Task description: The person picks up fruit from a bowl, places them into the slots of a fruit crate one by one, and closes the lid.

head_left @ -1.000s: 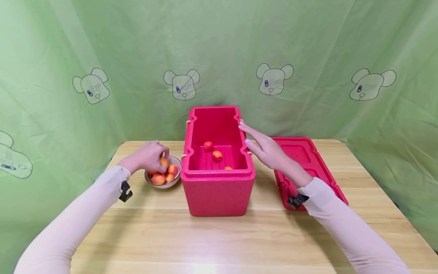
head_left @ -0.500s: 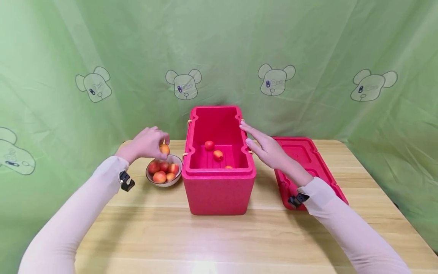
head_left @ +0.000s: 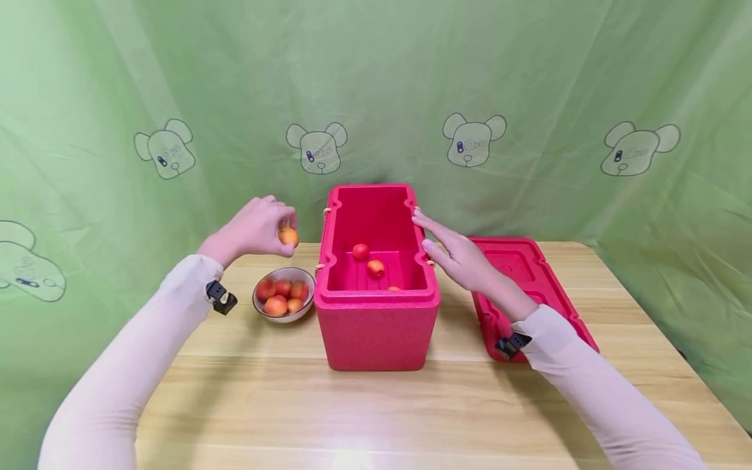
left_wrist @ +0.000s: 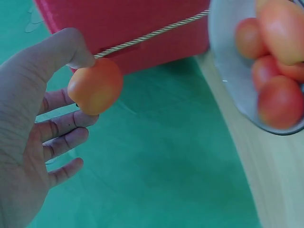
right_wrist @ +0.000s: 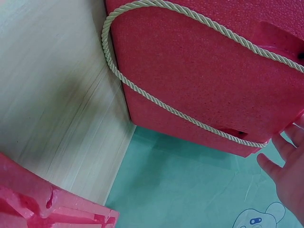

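My left hand is raised over the table's far left and pinches a small round orange fruit between thumb and fingers. In the left wrist view this fruit has a smooth skin, and the other fingers are spread behind it. Below the hand stands a white bowl with several red-orange fruits. To its right is a deep red foam box without its lid, with fruits on its floor. My right hand rests straight-fingered on the box's right rim.
A red lid lies on the wooden table to the right, partly under the right forearm. A twisted rope handle hangs along the box's side. A green curtain with bear heads closes off the back.
My left hand has lifted the orange fruit out of the bowl, upward and slightly to the right. The right hand has stayed at the box rim.
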Tool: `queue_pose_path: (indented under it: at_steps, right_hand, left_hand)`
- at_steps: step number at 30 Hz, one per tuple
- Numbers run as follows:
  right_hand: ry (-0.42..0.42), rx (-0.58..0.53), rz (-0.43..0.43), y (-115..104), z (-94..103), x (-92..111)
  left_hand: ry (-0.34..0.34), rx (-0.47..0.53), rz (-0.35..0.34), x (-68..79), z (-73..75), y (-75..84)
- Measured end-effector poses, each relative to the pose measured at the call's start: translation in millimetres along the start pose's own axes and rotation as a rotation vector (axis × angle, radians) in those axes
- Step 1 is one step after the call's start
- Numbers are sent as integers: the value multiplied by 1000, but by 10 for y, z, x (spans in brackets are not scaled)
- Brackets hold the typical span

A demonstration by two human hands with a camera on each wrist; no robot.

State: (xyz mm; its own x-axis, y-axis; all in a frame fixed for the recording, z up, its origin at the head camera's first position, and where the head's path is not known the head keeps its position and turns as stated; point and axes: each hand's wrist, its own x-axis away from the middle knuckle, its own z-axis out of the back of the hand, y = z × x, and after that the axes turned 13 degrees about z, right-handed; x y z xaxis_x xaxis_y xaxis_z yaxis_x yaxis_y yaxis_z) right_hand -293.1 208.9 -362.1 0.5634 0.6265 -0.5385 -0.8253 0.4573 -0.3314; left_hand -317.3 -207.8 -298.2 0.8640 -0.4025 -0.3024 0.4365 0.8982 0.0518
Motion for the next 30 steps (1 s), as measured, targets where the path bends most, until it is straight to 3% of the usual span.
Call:
queue_pose_path:
  at_steps: [17,30]
  right_hand:
    - [-2,-8,-5,4,-1,20]
    - [3,-10,3,1,3,4]
  left_hand:
    - [236,67,-85,-241,356,301]
    - [247,78,-177,-498,435,683]
